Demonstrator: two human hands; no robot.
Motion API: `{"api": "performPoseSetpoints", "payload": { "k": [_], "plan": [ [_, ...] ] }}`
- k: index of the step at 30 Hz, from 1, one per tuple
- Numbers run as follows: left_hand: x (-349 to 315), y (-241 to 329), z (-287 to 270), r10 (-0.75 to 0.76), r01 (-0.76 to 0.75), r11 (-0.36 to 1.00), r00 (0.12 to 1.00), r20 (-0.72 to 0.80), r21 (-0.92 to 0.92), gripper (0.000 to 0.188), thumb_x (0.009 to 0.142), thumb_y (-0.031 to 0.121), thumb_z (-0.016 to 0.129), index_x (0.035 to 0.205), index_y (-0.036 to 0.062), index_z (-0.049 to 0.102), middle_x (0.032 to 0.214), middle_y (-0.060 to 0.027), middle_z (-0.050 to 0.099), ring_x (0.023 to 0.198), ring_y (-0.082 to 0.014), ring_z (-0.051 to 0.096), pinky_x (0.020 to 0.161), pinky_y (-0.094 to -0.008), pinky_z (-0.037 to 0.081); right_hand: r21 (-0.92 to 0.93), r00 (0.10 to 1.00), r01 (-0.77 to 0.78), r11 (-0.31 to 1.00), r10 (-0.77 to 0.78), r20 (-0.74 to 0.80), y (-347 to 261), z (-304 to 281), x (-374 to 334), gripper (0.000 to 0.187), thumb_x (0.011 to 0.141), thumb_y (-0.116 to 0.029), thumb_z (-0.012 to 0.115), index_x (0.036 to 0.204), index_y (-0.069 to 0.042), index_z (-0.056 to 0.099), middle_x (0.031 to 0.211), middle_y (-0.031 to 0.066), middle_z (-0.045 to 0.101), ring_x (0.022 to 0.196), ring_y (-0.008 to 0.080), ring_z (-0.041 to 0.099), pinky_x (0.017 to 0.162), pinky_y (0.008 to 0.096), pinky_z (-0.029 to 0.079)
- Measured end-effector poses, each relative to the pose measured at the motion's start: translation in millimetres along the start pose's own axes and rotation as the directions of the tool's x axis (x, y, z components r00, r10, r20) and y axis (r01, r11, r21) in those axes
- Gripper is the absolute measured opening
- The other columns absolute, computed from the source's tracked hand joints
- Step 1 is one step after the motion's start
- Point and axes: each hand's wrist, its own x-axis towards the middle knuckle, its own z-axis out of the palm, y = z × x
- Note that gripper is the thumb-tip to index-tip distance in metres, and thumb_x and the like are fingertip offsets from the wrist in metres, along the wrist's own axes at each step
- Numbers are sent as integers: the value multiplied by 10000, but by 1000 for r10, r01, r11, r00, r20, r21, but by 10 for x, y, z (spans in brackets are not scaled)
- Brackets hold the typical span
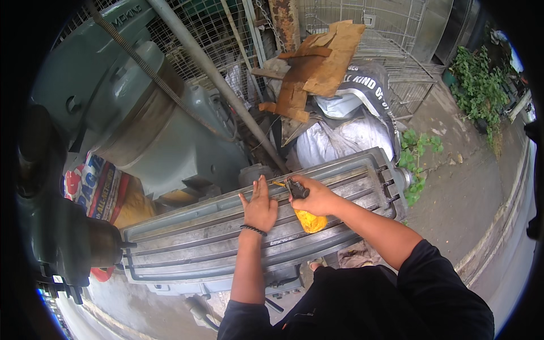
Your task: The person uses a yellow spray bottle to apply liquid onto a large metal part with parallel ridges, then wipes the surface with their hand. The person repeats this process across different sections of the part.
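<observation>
My right hand is wrapped round the dark top of a yellow oil can. The can is tilted over the slotted metal machine table, and a thin yellow spout points left from its head. Just left of the spout, my left hand lies with its fingers stretched out over the table's far part and holds nothing. A dark beaded bracelet circles the left wrist. Long parallel slots run along the table's worn grey top.
A large grey-green machine body rises at the left behind the table. Beyond the table lie white sacks and torn cardboard, beside a wire cage. A slanting metal pipe crosses the back. Green plants grow at the right.
</observation>
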Motion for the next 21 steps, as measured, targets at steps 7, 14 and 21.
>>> {"api": "performPoseSetpoints", "payload": {
  "k": [7,14,21],
  "plan": [
    [-10,-15,102,49,-44,989,998,-37,138,714,911,254,464,1540,-37,292,1607,-211,320,1516,-338,261,1164,-717,63,67,1000,-9,998,8,17,-62,10,-42,542,758,-202,715,1264,-53,591,976,119,694,921,285,666,874,363,516],
    [26,252,348,111,-96,968,992,-55,232,680,950,327,450,1511,-48,364,1624,-223,277,1520,-340,251,1170,-705,73,80,995,-74,994,79,-63,137,-160,-121,569,765,-219,726,1282,-31,582,1052,153,693,976,269,657,910,350,504],
    [125,503,511,130,-122,974,991,-32,190,691,958,346,421,1509,-66,353,1625,-228,270,1529,-338,226,1180,-687,66,108,987,-153,982,157,-38,102,-412,-217,558,830,-47,677,1364,-13,520,1050,54,712,1000,117,655,931,270,502]
  ]
}}
